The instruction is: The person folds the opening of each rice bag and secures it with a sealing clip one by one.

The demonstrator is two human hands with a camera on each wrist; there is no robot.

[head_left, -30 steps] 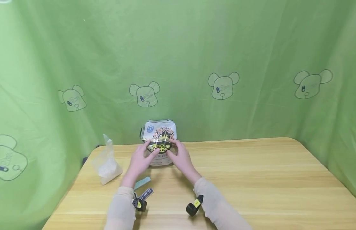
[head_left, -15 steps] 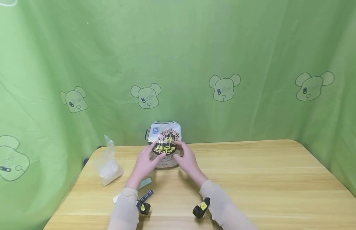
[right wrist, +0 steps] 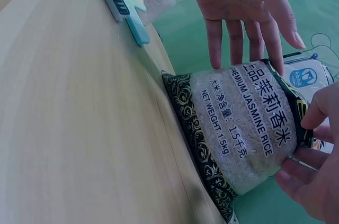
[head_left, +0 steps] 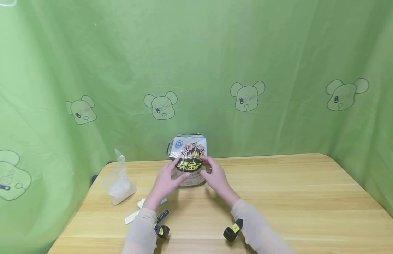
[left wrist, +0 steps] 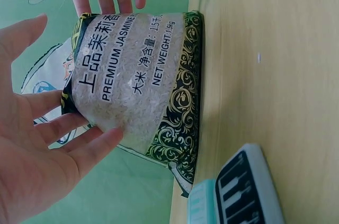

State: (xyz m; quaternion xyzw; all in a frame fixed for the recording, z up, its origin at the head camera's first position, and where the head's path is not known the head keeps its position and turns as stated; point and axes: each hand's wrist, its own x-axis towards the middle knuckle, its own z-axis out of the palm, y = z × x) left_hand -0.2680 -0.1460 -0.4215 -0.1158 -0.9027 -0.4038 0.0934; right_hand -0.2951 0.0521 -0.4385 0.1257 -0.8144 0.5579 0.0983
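The rice bag [head_left: 189,160] has slid a bit to the right along the table's [head_left: 279,197] far edge compared with a second ago, and both hands went with it, so it looks to me like the person is just nudging it into a better spot rather than opening or lifting it. Going left to right: there's a small clear plastic bag [head_left: 119,181] with something white in it near the far left corner, then a white and teal clip-like thing [head_left: 142,209] lying flat closer to the near edge, which shows more now that the left arm has shifted right. The left hand [head_left: 164,183] has its fingers spread and straight, fingertips resting on the left side of the bag's front. The bag itself stands upright on its base, long axis vertical, printed front facing the person, top seam pointing up against the green bear curtain [head_left: 247,70]. The right hand [head_left: 216,178] touches the right side; its fingers look loosely curved round the bag's edge, more steadying than a real grab. The wrist views show the base flat on the wood, no tilt that I can see.
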